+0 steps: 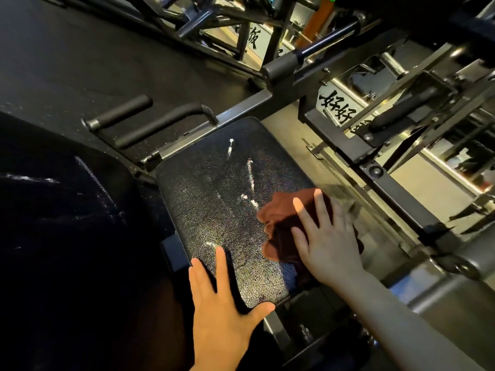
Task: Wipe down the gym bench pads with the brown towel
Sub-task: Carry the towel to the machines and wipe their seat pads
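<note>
Mid-wipe on the seat pad (214, 210). My right hand (325, 236) is flat, fingers spread, pressing the brown towel (278, 223) down at the pad's right edge; part of the towel hangs over that edge. My left hand (222, 306) is open too, palm on the pad's near corner, bracing. White streaks (251, 178) sit up the middle of the pad, apart from the towel, so I'd say the next move is a sweep left and forward across them with steady pressure. The big dark pad (67, 210) on the left looks unwiped, judging by its smears. Can't tell how the towel is folded under my palm. Right fingertips blurred; frame beyond is cluttered, hard to read.
</note>
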{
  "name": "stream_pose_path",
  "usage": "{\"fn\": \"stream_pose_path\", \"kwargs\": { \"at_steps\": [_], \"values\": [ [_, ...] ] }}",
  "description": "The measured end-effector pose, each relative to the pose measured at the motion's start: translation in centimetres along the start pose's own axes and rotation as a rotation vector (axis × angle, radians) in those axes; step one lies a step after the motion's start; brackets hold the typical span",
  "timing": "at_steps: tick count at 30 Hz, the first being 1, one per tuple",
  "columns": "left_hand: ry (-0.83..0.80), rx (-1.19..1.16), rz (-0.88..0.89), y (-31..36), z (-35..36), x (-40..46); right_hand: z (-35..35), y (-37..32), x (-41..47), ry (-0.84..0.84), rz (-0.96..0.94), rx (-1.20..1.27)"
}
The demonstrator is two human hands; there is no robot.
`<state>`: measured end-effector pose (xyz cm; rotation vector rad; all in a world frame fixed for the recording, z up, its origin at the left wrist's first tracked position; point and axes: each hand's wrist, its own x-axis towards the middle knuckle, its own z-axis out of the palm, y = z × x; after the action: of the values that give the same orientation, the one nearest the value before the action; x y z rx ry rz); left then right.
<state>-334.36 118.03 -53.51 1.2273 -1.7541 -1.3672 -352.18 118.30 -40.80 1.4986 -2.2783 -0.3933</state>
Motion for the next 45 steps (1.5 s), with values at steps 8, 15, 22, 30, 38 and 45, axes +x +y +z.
{"fn": "stream_pose_path", "kwargs": {
  "at_steps": [8, 15, 22, 30, 38, 45],
  "values": [
    [-0.055, 0.126, -0.074, 1.0, -0.2, 0.4, -1.0, -0.3, 8.8, -0.045, -0.243, -0.028],
    [-0.064, 0.136, -0.094, 1.1, -0.1, 0.5, -0.3, -1.3, 8.6, 0.013, -0.223, 0.011],
    [-0.07, 0.187, -0.093, 1.1, -0.3, 0.3, 0.9, -1.8, 1.4, -0.015, -0.126, -0.009],
    [-0.047, 0.187, -0.1, 1.8, -0.4, -0.3, 1.4, 1.2, -2.6, 0.051, -0.196, 0.008],
    [-0.066, 0.252, -0.033, 1.1, -1.0, -1.9, 2.0, 3.0, -2.4, 0.114, -0.471, -0.027],
    [0.132, 0.515, 0.303, 0.5, -4.0, -3.2, 5.5, -2.1, -5.0, 0.145, -0.913, -0.113]
  ]
}}
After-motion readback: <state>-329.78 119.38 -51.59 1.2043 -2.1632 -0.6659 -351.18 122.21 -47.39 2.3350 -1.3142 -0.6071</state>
